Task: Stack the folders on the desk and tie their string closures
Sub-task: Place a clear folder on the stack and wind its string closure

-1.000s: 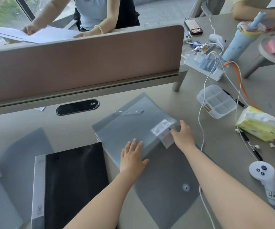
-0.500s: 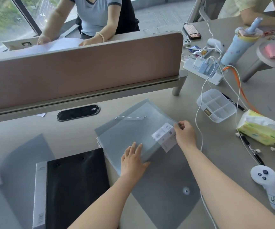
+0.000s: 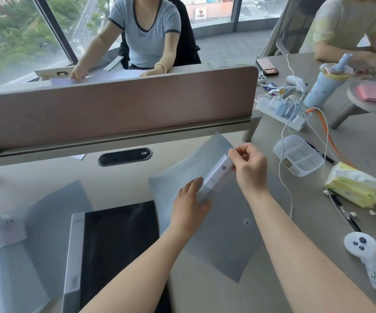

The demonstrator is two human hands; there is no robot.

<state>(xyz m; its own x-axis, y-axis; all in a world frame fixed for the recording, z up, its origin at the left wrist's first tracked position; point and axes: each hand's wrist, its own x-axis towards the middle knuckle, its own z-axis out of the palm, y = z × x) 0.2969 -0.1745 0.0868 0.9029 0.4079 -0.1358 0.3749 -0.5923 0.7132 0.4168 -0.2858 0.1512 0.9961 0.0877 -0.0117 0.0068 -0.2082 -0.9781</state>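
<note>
A translucent grey folder point(image 3: 189, 168) is tilted up off the desk in front of me, with a white label point(image 3: 217, 175) on its raised edge. My right hand point(image 3: 248, 168) pinches that edge at the label. My left hand point(image 3: 190, 204) grips the folder's near edge. Under it lies a second grey folder point(image 3: 225, 240) flat on the desk, its closure button point(image 3: 246, 222) showing. A black binder point(image 3: 117, 251) lies to the left, and a third grey folder point(image 3: 8, 256) with a label sits at the far left. I see no string in this view.
A brown divider panel point(image 3: 119, 107) crosses the desk ahead. Right of the folders are a clear compartment box point(image 3: 298, 154), a tissue pack point(image 3: 351, 186), white cables, pens, a white controller point(image 3: 363, 256) and a power strip point(image 3: 281, 109). Two people sit beyond.
The top folder lay flat under both hands a second ago. My right hand has lifted its labelled edge so it stands tilted, and my left hand has closed on its near edge.
</note>
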